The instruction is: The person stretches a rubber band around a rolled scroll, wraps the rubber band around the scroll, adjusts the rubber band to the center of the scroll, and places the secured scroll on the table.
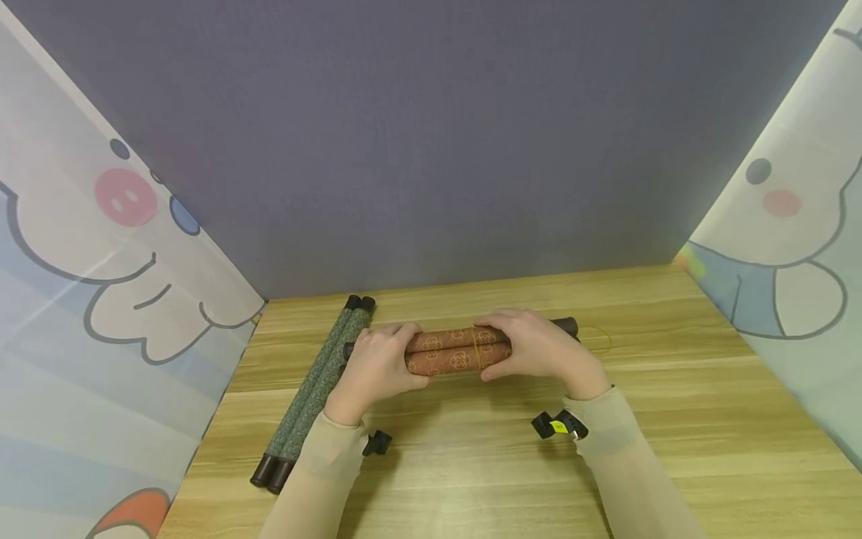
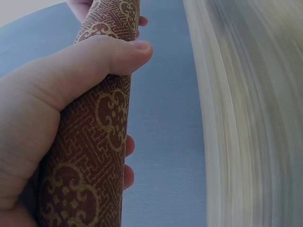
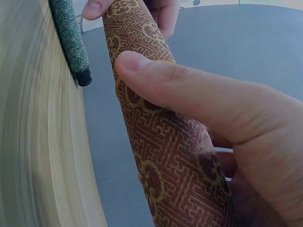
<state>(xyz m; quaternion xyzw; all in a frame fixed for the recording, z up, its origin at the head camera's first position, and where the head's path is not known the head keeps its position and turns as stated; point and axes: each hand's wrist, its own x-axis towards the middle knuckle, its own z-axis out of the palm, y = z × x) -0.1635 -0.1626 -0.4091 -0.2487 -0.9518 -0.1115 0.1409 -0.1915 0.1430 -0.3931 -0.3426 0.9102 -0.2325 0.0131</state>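
Two brown scroll rolls (image 1: 454, 361) with gold flower medallions lie side by side, held crosswise between both hands. My left hand (image 1: 380, 367) grips their left part, thumb on the near side and fingers over the far side. Farther right, my right hand (image 1: 539, 348) grips them the same way. A thin yellow band (image 1: 477, 349) crosses the rolls beside the right fingers. One dark end knob (image 1: 566, 326) sticks out past the right hand. In the right wrist view, the thumb lies across the patterned cloth (image 3: 165, 156); the left wrist view shows the left thumb likewise.
Two green patterned scroll rolls (image 1: 323, 374) with dark end knobs lie slanted on the wooden table (image 1: 471, 479), left of the left hand. A thin yellow loop (image 1: 599, 338) shows at right. A grey panel (image 1: 438, 150) stands behind; cartoon-printed sheets (image 1: 67, 359) flank both sides.
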